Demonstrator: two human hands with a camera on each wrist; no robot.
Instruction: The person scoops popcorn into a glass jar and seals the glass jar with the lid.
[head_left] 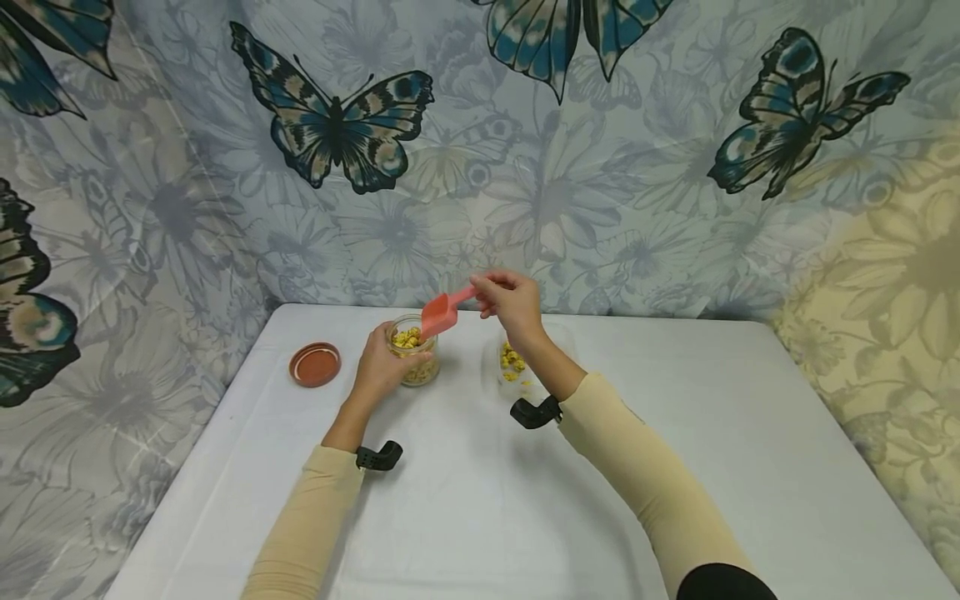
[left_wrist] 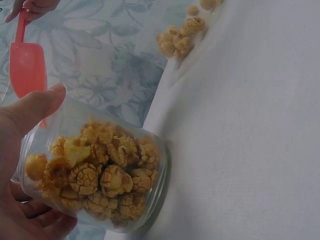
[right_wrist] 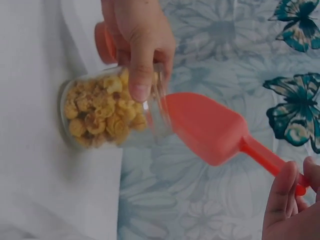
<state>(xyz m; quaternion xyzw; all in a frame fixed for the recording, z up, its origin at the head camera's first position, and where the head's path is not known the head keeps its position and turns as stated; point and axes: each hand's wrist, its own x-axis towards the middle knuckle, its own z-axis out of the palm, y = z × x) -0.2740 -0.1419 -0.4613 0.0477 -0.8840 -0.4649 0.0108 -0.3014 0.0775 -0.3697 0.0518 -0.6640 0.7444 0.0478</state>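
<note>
My left hand (head_left: 382, 360) grips a glass jar (left_wrist: 150, 200) near its rim, thumb on one side and fingers round the other. Caramel popcorn (left_wrist: 105, 172) fills much of the jar, which stands upright on the table. With its fingertips my right hand (head_left: 512, 302) pinches the handle end of a pink-red scoop (head_left: 438, 317). The scoop tilts down, its tip at the jar's mouth, as the right wrist view shows (right_wrist: 207, 127). No popcorn shows on the scoop's visible side. Beneath the right forearm, a clear container (head_left: 495, 367) holds more popcorn (head_left: 512, 358), partly hidden by the arm.
A reddish-brown round lid (head_left: 315, 365) lies on the white-covered table (head_left: 450, 517), left of the jar. Behind the table's back edge hangs a butterfly-patterned cloth (head_left: 450, 225).
</note>
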